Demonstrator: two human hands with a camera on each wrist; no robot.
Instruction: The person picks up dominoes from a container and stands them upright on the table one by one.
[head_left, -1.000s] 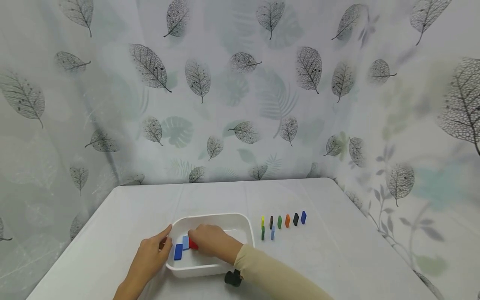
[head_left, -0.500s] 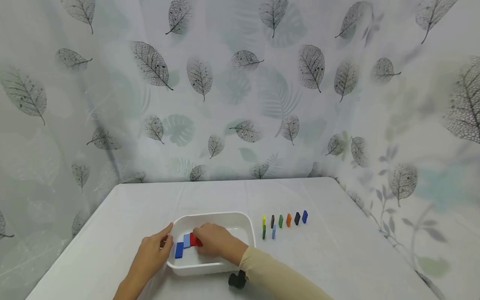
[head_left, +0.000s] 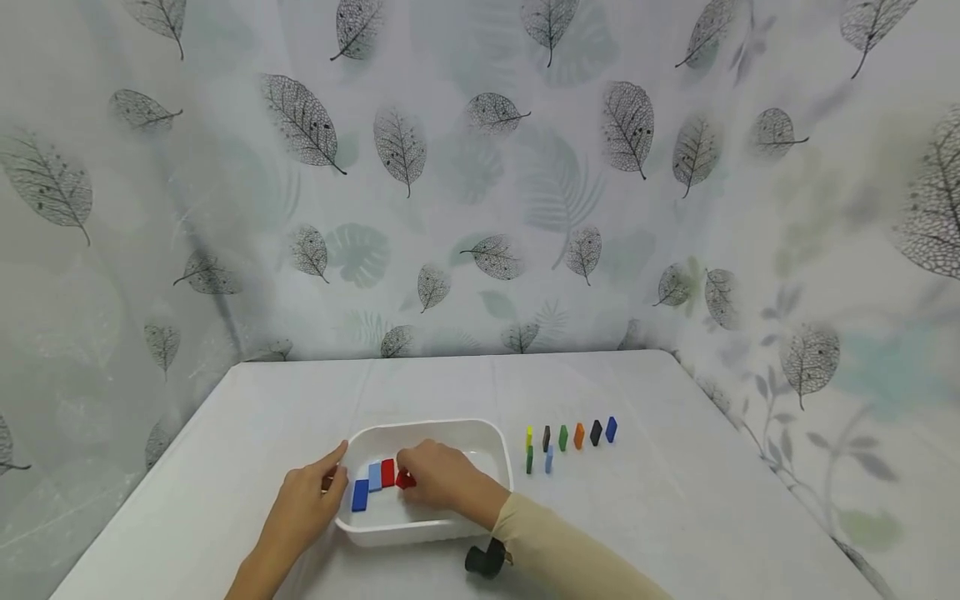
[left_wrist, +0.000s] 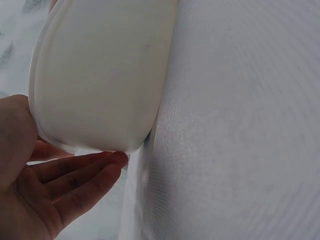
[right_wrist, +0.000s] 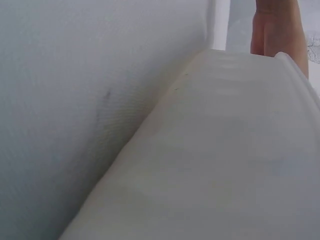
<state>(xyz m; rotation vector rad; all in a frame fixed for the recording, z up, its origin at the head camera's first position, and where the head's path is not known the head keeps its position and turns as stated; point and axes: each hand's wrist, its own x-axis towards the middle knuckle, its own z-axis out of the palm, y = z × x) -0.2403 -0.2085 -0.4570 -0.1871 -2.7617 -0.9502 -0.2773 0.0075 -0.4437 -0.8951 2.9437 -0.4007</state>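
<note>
A white tray (head_left: 420, 533) sits on the table, with my right hand (head_left: 438, 477) reaching into it. The fingertips of that hand pinch a red domino (head_left: 405, 480), partly covered by the fingers. To its left in the tray lie another red domino (head_left: 387, 472), a light blue domino (head_left: 375, 477) and a dark blue domino (head_left: 360, 495). My left hand (head_left: 303, 504) is at the tray's left end. In the left wrist view its nearly straight fingers (left_wrist: 82, 182) touch the tray's outer wall (left_wrist: 100, 75). The right wrist view shows mostly the tray's side wall (right_wrist: 215, 150), not the right fingers.
Right of the tray, several coloured dominoes stand upright in two rows on the white table (head_left: 675, 517), among them an orange domino (head_left: 579, 436) and a dark green domino (head_left: 529, 459). A black device (head_left: 486, 560) is at my right wrist. A leaf-patterned curtain (head_left: 465, 183) surrounds the table.
My right hand has shifted slightly right inside the tray with a red domino, opening a gap from the other red domino, which lies beside the light blue one. The left hand stays at the tray's left end.
</note>
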